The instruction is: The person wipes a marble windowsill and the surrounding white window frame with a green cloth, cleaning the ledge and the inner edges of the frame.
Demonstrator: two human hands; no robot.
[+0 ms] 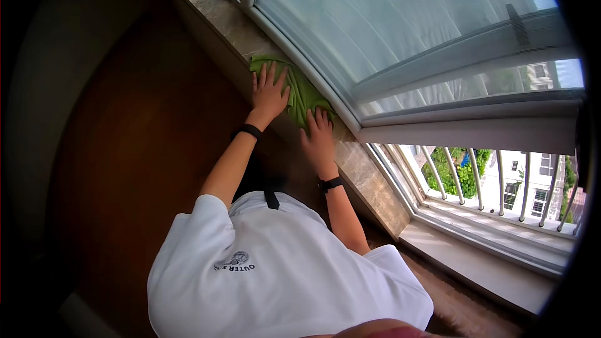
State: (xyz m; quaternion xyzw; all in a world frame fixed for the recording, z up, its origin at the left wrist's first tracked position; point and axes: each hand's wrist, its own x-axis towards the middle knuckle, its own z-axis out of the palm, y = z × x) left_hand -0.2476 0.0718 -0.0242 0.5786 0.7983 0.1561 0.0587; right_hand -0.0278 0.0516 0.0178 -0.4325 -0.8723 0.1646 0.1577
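A green cloth [303,91] lies crumpled on a brown marble windowsill [225,16], against the white window frame. My left hand [271,96] is flat with its fingers spread, the fingers resting on the cloth's far left part. Lower right of it, my right hand [321,143] touches the near end of the cloth with its fingertips, fingers slightly apart; its edge is a little blurred. Neither hand is closed around the fabric. Each wrist has a black band.
A closed glass window pane [375,23] rises directly behind the sill. To the right, white bars [476,178] cross an opening with plants and buildings outside. A pale ledge [474,263] runs below it. Brown floor [141,126] lies in shadow on the left.
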